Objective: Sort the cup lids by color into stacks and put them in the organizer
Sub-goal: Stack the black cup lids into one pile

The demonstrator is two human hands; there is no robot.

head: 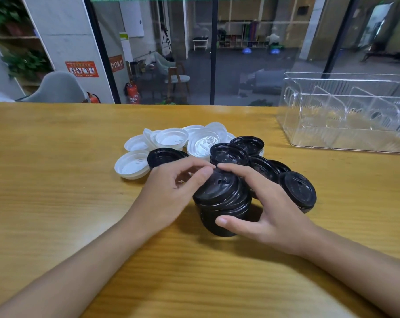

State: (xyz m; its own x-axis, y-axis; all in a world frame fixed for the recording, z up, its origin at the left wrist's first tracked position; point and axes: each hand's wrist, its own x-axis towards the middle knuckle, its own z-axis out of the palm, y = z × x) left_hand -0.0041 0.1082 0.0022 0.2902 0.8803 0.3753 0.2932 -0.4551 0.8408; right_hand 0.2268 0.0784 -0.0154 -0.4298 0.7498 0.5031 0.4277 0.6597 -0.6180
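Note:
A tilted stack of black lids (224,203) sits in the middle of the wooden table. My right hand (270,207) grips it, thumb on the near side and fingers over the far rim. My left hand (171,193) touches the top lid's left edge with thumb and curled fingers. Loose black lids (297,191) lie to the right and behind the stack, one more black lid (162,157) to the left. Several white lids (169,138) lie scattered behind, one large white lid (131,165) at the far left. The clear organizer (346,115) stands at the back right with nothing in it.
The wooden table (56,180) stretches wide to the left and toward me. A glass wall runs behind the table's far edge. A grey chair back (56,88) shows beyond the table at the left.

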